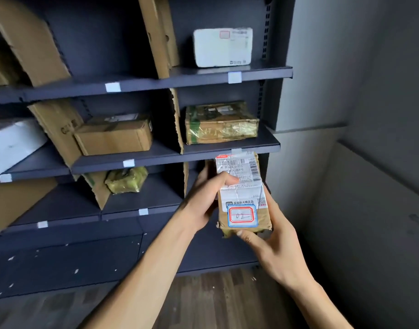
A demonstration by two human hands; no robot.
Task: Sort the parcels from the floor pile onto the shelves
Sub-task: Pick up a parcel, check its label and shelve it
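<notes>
**Item:** small brown parcel [244, 195] with a white shipping label [238, 170] and a sticker [242, 216] marked "02".
**Location:** held in the air before the dark shelf unit [156, 160], just under the middle right shelf edge.
**Left hand** [207, 194]: grips the parcel's left side, thumb across the label.
**Right hand** [273, 243]: grips the parcel's lower end.
**Shelved:** white parcel [222, 47], taped parcel [220, 123], brown box [113, 137], green bag [126, 179], set apart by cardboard dividers [177, 119].

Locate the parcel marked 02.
Head view, right of centre: left hand and right hand hold the 02 parcel before the lowest right bay, below the tape-wrapped parcel.
</notes>
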